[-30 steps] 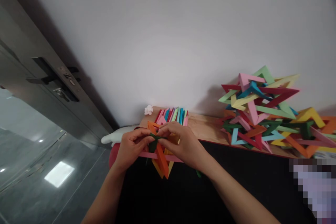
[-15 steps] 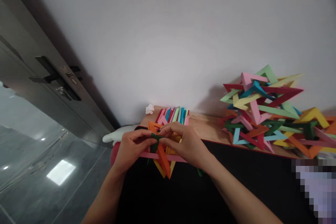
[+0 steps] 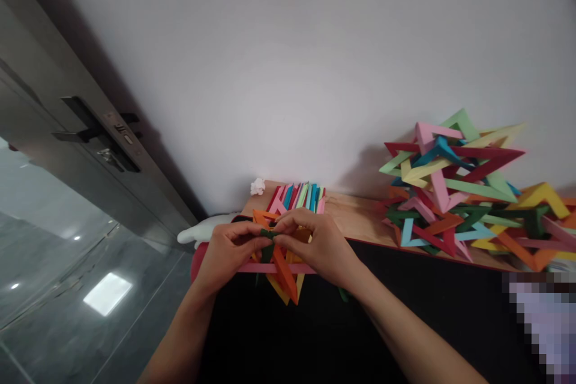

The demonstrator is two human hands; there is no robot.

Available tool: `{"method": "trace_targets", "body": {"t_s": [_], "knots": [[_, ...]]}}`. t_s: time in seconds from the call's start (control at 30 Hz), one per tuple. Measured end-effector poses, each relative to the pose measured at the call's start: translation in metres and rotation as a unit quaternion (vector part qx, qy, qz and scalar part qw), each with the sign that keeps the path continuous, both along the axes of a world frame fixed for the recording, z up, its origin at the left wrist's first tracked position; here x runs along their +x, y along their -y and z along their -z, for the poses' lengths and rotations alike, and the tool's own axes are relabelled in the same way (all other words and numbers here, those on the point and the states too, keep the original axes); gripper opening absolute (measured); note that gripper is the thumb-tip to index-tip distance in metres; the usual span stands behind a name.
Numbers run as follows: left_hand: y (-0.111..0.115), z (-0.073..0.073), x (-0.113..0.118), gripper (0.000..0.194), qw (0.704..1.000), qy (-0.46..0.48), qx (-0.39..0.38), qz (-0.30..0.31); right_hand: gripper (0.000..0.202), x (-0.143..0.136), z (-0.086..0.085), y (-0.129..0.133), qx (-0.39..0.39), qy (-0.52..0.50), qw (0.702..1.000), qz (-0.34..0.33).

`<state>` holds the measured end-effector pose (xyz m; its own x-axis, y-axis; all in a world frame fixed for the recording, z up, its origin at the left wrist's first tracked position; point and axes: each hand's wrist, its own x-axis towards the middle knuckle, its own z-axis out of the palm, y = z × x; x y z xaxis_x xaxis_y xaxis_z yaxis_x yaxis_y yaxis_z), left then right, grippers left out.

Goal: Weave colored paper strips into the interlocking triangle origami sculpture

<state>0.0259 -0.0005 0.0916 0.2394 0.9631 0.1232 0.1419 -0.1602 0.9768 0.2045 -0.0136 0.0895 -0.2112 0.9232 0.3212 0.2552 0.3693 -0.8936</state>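
My left hand (image 3: 231,252) pinches a dark green folded paper strip (image 3: 267,253) between thumb and forefinger. From the other side my right hand (image 3: 317,243) pinches the same strip, the fingertips of both hands almost meeting. The green strip belongs to a paper star model held over my lap, whose orange strip (image 3: 284,276) points down towards me. A pink strip (image 3: 256,267) crosses it sideways, and yellow strips (image 3: 279,291) show below. My right hand hides part of the model.
Folded paper strips (image 3: 300,195) in several colours lie on the wooden ledge (image 3: 357,213) against the wall, beside a crumpled white paper (image 3: 257,186). Finished-looking paper stars (image 3: 450,162) are piled at the right. A metal door (image 3: 103,132) stands at the left.
Both hands keep their pinch on the green strip. The model's lower orange point has swung slightly to the right. The whole view has shifted a little.
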Motion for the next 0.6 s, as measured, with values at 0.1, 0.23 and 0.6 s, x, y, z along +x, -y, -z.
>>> {"method": "trace_targets", "body": {"t_s": [0.1, 0.23, 0.6], "knots": [[-0.0001, -0.0005, -0.0002, 0.006, 1.000, -0.008, 0.009, 0.006, 0.004, 0.0005, -0.0005, 0.0003, -0.006, 0.006, 1.000, -0.005], [0.0006, -0.0013, 0.0004, 0.004, 1.000, -0.013, 0.005, 0.011, 0.004, 0.0006, -0.0019, 0.0014, -0.018, 0.015, 1.000, 0.000], [-0.0007, 0.0009, 0.0006, 0.004, 1.000, -0.013, 0.014, 0.002, 0.005, 0.0018, -0.0028, 0.0013, -0.014, 0.033, 0.999, -0.008]]}}
